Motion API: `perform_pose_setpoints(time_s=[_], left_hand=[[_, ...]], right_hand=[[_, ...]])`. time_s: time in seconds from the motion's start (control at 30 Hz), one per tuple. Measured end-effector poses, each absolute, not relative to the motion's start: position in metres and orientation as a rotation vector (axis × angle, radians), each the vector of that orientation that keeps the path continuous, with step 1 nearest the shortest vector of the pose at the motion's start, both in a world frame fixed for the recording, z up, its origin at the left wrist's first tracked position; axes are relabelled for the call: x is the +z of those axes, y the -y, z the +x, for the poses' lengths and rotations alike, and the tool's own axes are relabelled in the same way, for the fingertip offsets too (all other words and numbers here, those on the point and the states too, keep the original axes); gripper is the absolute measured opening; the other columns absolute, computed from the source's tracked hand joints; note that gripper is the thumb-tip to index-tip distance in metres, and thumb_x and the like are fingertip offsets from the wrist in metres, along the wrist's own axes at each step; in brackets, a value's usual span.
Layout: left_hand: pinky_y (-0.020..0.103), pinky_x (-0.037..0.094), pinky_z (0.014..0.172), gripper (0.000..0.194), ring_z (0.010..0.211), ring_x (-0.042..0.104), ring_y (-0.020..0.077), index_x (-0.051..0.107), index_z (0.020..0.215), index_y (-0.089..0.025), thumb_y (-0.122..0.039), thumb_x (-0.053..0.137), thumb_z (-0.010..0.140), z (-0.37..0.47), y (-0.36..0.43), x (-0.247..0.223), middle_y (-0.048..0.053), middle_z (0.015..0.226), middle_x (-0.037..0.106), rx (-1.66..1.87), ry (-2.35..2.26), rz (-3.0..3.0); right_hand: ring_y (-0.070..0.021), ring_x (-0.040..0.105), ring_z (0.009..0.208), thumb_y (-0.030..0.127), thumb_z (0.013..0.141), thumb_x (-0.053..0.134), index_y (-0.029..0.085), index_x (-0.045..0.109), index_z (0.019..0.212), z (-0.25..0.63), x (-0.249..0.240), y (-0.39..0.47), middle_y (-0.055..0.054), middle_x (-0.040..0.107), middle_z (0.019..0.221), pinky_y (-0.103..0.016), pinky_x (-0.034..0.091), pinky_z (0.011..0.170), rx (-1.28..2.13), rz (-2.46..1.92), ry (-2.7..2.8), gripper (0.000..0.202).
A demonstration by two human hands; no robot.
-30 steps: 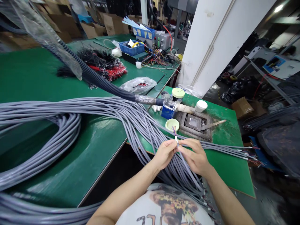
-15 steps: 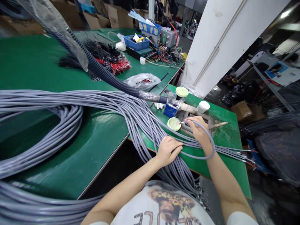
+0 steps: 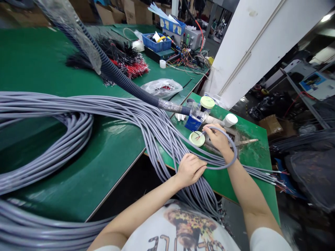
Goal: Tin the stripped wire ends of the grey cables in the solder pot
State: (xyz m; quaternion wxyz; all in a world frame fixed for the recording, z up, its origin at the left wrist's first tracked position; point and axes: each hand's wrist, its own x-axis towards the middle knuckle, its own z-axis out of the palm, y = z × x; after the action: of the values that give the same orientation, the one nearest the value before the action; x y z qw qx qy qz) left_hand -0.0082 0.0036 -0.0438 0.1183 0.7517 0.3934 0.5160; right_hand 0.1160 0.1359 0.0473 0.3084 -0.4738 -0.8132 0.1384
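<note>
My right hand point(image 3: 217, 137) pinches a grey cable point(image 3: 235, 150) close to its end. Thin bare-ended wires point(image 3: 198, 137) fan out from that end over a shallow pale-green dish point(image 3: 193, 142); whether they touch its inside I cannot tell. From the right hand the cable loops back toward my left hand point(image 3: 190, 168), whose fingers are curled round it on top of the cable bundle point(image 3: 162, 136). Several more cables run under both hands to the right, with stripped ends point(image 3: 281, 181) at the table's edge.
Beside the dish stand a blue box point(image 3: 193, 122), a jar with a pale-green lid point(image 3: 207, 102) and a white-capped container point(image 3: 230, 120). A ribbed hose point(image 3: 125, 83) slants across the larger green table point(image 3: 117, 184). A flat stick point(image 3: 246, 141) lies to the right.
My right hand has shifted slightly left and tilted the cable end down, bringing the wires over the dish. The left hand stays on the cables; the whole view has moved a little.
</note>
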Motion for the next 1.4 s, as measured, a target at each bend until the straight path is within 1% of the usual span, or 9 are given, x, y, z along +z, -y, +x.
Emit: perform_pose_setpoints(time_s=[0.27,0.43,0.53,0.67,0.83,1.0,1.2,1.4], left_hand=[[0.036,0.037,0.077,0.014,0.080,0.057,0.0162,0.063,0.099,-0.019,-0.020,0.057,0.087,-0.009,-0.003,-0.046,0.002,0.084,0.070,1.510,-1.151,2.196],[0.035,0.037,0.077,0.014,0.080,0.057,0.0161,0.063,0.099,-0.019,-0.019,0.058,0.085,-0.009,-0.004,-0.048,0.001,0.085,0.070,1.513,-1.155,2.198],[0.034,0.037,0.078,0.014,0.079,0.058,0.0158,0.063,0.098,-0.019,-0.019,0.058,0.085,-0.009,-0.004,-0.046,0.002,0.083,0.070,1.523,-1.150,2.198],[0.033,0.039,0.077,0.013,0.079,0.059,0.0155,0.062,0.098,-0.018,-0.019,0.058,0.085,-0.010,-0.004,-0.043,0.002,0.081,0.069,1.540,-1.139,2.196],[0.034,0.040,0.079,0.014,0.079,0.060,0.0156,0.062,0.099,-0.019,-0.019,0.057,0.086,-0.009,-0.004,-0.043,0.003,0.080,0.069,1.543,-1.127,2.190],[0.034,0.040,0.080,0.016,0.081,0.059,0.0157,0.062,0.100,-0.019,-0.017,0.059,0.085,-0.008,-0.004,-0.046,0.002,0.082,0.070,1.540,-1.141,2.188],[0.035,0.040,0.080,0.018,0.082,0.059,0.0166,0.062,0.101,-0.019,-0.017,0.060,0.084,-0.008,-0.004,-0.048,0.003,0.084,0.070,1.532,-1.144,2.185],[0.034,0.040,0.080,0.017,0.081,0.059,0.0154,0.062,0.100,-0.019,-0.016,0.060,0.084,-0.008,-0.004,-0.045,0.002,0.083,0.070,1.545,-1.143,2.191]], right_hand=[[-0.0207,0.063,0.085,0.042,0.088,0.052,0.024,0.071,0.084,0.108,0.047,-0.140,-0.002,0.072,0.084,-0.033,0.045,0.084,0.316,-1.267,2.214,0.026],[-0.0200,0.064,0.084,0.039,0.088,0.052,0.023,0.071,0.082,0.117,0.058,-0.138,-0.002,0.072,0.083,-0.032,0.046,0.082,0.291,-1.231,2.169,0.026],[-0.0200,0.063,0.085,0.038,0.088,0.051,0.023,0.071,0.083,0.139,0.069,-0.136,-0.002,0.073,0.086,-0.033,0.045,0.083,0.185,-1.222,2.125,0.024],[-0.0206,0.062,0.085,0.035,0.088,0.051,0.023,0.070,0.082,0.175,0.074,-0.138,-0.002,0.072,0.085,-0.034,0.043,0.082,0.008,-1.319,2.109,0.023],[-0.0207,0.061,0.083,0.034,0.088,0.051,0.023,0.070,0.082,0.207,0.061,-0.153,-0.003,0.072,0.083,-0.033,0.041,0.081,-0.118,-1.460,2.087,0.023],[-0.0215,0.061,0.080,0.036,0.088,0.049,0.023,0.070,0.083,0.221,0.046,-0.171,-0.004,0.072,0.082,-0.032,0.041,0.074,-0.164,-1.539,2.071,0.025],[-0.0215,0.060,0.080,0.037,0.088,0.049,0.022,0.070,0.083,0.228,0.037,-0.179,-0.005,0.072,0.083,-0.032,0.040,0.075,-0.191,-1.563,2.093,0.026],[-0.0221,0.060,0.079,0.037,0.087,0.049,0.021,0.071,0.084,0.226,0.030,-0.181,-0.006,0.071,0.080,-0.032,0.040,0.074,-0.224,-1.604,2.090,0.027]])
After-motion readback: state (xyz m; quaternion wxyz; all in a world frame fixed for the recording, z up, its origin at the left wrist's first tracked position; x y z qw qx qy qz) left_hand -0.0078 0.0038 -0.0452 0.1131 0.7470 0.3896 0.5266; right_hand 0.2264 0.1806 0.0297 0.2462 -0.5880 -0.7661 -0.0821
